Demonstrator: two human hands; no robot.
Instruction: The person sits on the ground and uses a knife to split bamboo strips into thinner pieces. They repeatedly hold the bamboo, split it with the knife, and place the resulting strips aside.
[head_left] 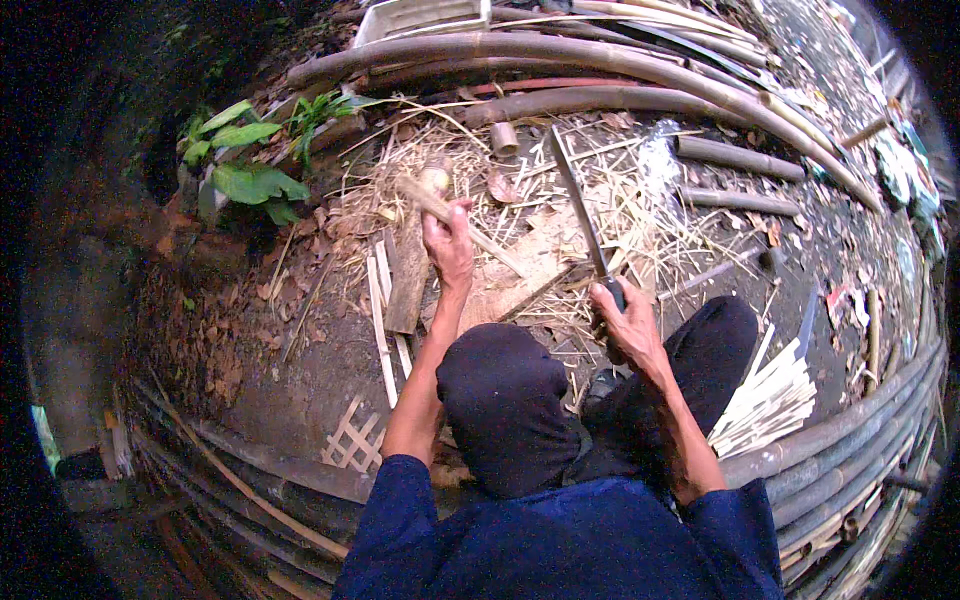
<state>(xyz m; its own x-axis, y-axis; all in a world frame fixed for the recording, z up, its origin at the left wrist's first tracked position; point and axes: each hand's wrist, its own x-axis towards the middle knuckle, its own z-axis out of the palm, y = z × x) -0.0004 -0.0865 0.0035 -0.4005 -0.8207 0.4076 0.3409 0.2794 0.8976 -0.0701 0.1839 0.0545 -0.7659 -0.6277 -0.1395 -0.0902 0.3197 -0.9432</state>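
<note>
The left hand [449,245] holds a flat tan bamboo strip [487,243] in its grip; the right hand [633,325], a long black-handled metal knife [578,198].

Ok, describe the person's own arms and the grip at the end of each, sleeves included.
The left sleeve and right sleeve are dark blue, plain and short, leaving the slender forearms uncovered. The left grip and right grip are bare human hands, without gloves. No watch or bracelet shows; finer markings are too small to tell.
</note>
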